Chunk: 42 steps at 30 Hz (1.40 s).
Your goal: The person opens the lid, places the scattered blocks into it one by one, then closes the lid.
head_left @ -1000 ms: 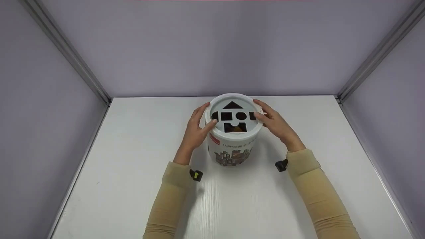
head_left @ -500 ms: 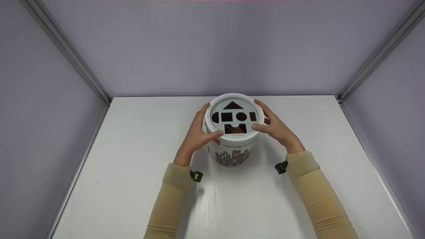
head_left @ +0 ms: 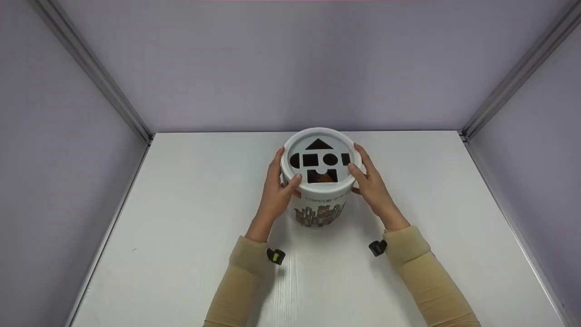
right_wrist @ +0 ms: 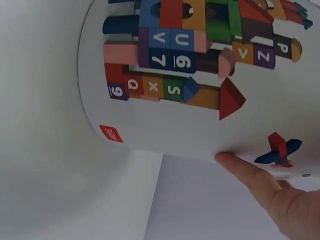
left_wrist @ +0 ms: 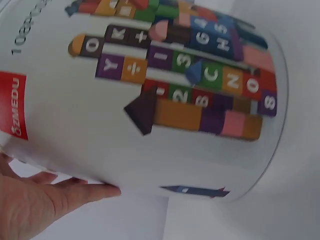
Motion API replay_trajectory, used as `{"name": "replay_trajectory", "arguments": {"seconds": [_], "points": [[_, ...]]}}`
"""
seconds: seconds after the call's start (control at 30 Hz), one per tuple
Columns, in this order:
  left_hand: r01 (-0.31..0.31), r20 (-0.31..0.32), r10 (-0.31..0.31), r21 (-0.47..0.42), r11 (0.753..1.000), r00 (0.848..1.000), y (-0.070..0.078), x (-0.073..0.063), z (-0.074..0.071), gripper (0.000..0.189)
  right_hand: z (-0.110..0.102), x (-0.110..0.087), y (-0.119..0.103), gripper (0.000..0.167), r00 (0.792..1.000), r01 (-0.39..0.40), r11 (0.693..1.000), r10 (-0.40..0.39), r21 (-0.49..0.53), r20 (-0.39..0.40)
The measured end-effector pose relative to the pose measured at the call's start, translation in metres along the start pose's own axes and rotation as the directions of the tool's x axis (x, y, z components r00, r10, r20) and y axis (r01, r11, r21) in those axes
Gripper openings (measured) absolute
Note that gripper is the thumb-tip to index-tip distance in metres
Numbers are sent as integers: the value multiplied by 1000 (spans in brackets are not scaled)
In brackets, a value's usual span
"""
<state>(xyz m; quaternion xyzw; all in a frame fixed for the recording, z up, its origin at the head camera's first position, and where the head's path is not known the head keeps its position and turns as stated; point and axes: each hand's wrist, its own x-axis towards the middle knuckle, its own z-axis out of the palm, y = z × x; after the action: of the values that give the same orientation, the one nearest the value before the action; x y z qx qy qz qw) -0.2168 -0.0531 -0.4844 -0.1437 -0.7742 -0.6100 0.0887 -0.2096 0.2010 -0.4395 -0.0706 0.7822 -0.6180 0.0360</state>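
A white round toy-block bucket [head_left: 320,213] stands upright near the back of the table. Its white lid [head_left: 297,146] has cutouts: a triangle, a square, a circle and others, with something orange-red showing through the front one. My left hand [head_left: 275,195] grips the bucket's left side at the lid, thumb on the rim. On the opposite side my right hand [head_left: 374,193] holds it likewise, its thumb on the lid's edge. Both wrist views show printed coloured letter and number blocks on the bucket's wall, with a finger against it from each hand.
The white table [head_left: 181,227] spreads around the bucket. Pale walls [head_left: 227,68] stand behind it and at both sides, with metal corner posts [head_left: 104,86]. Small black wrist devices [head_left: 276,256] sit at the sleeve cuffs.
Both hands have slid slightly toward the person along the bucket's sides, and the forearms have drawn in closer together. The thumbs have shifted on the lid's rim. The bucket stays in place.
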Motion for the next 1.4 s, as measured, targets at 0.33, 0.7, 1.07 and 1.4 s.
{"name": "replay_trajectory", "arguments": {"seconds": [0.33, 0.7, 1.07, 1.4], "points": [[-3, 4, 2, 61, 998, 1000, 0, 9, 3, 80, 2, -5, -18, 62, 1000, 2, 1000, -2, 19, 5], [-6, 18, 6, 47, 999, 1000, -4, 25, 7, 79, -5, 11, -15, 62, 1000, -27, 999, 27, 17, 5], [-45, 25, 44, 55, 997, 999, -7, 34, 7, 78, -6, 17, -16, 62, 1000, -24, 1000, 24, 1, 3], [-16, 63, 12, 57, 998, 998, 2, 30, -3, 81, -6, 17, -17, 63, 999, -33, 999, 33, 3, 14]]}}
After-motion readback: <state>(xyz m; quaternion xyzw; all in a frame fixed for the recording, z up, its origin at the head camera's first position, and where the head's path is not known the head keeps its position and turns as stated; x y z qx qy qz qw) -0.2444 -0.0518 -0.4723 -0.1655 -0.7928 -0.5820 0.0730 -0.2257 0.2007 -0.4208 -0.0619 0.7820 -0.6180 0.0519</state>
